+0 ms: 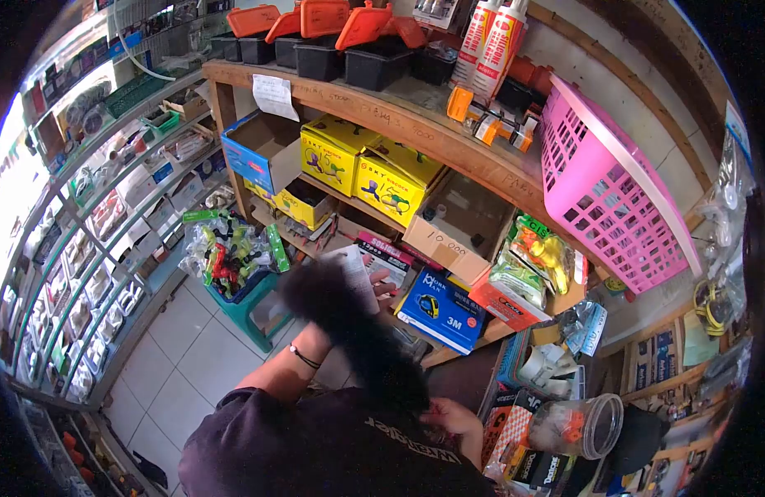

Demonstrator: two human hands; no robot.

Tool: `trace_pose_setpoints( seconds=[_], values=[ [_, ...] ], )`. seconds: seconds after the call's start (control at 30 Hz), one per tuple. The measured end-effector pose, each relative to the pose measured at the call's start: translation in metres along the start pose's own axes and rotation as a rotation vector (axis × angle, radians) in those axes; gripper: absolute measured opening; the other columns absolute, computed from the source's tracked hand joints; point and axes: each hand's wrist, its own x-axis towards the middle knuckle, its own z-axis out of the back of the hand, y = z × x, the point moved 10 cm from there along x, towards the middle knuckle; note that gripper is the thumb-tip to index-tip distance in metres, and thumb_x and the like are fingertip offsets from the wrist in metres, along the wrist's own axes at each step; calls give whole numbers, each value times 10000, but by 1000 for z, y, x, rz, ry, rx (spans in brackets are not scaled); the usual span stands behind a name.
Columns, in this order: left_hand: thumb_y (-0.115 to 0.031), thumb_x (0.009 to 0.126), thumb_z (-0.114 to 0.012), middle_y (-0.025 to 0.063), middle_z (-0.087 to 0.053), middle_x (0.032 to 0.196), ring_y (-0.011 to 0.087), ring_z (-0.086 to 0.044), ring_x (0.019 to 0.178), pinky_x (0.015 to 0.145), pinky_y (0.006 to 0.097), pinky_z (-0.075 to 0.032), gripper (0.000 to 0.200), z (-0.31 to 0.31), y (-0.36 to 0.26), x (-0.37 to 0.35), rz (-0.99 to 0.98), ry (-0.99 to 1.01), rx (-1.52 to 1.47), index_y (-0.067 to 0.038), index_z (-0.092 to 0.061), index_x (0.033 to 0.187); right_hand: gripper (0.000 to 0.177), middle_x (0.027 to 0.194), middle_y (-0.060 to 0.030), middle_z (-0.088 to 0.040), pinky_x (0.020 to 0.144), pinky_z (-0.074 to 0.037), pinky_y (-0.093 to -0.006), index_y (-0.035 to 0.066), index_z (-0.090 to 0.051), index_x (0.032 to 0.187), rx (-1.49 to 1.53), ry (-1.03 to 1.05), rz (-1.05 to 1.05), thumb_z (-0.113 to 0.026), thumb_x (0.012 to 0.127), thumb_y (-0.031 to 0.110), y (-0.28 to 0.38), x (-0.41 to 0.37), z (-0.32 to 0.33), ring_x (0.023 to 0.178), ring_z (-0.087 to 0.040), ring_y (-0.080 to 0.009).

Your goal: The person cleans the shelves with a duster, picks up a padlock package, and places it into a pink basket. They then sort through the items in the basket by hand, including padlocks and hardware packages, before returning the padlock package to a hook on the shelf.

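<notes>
My left hand (384, 280) reaches forward at the centre, with a dark band round the wrist. It holds a white sheet of paper (359, 280) with faint writing; its fingers show beyond the sheet's right edge. Blurred dark hair hides part of the paper and hand. Close to my body at the lower right, my right hand (454, 417) is bent inward, its fingers mostly hidden by the hair and the dark shirt (316, 447). Just right of my left hand is a blue 3M box (440, 311) on the lower shelf.
A wooden shelf (382, 116) holds yellow boxes (391, 186), an open carton (453, 240) and black bins (374, 66). A pink basket (614, 190) stands at right. A green stool (251, 319) bears packets. A clear jar (600, 427) lies lower right.
</notes>
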Motion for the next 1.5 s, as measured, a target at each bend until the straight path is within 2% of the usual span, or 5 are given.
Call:
trace_pose_setpoints(
  seconds=[0.17,0.63,0.97,1.03,1.5],
  values=[
    [-419,899,-343,144,-517,1173,335,-497,1054,944,440,-370,470,-10,-14,-2,-22,-74,-464,-84,-471,1203,243,738,20,-547,472,-361,-209,43,-543,1051,58,-129,32,-590,820,103,7,0,15,583,-473,-42],
    [-431,904,-306,114,-473,1250,324,-470,1118,983,462,-330,510,-13,-7,4,-19,127,-185,-106,-387,1290,152,556,23,-497,348,-307,-225,43,-523,900,-47,-42,-123,-594,833,159,16,-8,10,402,-428,-50],
    [-458,893,-338,154,-455,1250,313,-457,1128,980,470,-335,539,9,-10,0,-23,-186,-294,-140,-307,1329,120,589,17,-511,371,-323,-234,49,-519,859,15,-161,-114,-590,830,142,8,-5,21,424,-440,-53],
    [-455,892,-343,155,-449,1257,316,-458,1126,977,470,-339,534,13,-3,-4,-12,140,-443,-142,-312,1324,119,588,20,-507,372,-323,-231,51,-527,883,-50,-80,-127,-590,829,137,2,-4,16,429,-438,-51],
    [-451,894,-333,164,-444,1258,326,-479,1098,965,466,-351,523,11,-3,-7,26,-184,-351,-132,-327,1309,150,537,33,-475,372,-327,-214,67,-518,898,56,-71,-96,-582,849,194,28,-21,5,419,-430,-47]
  ],
)
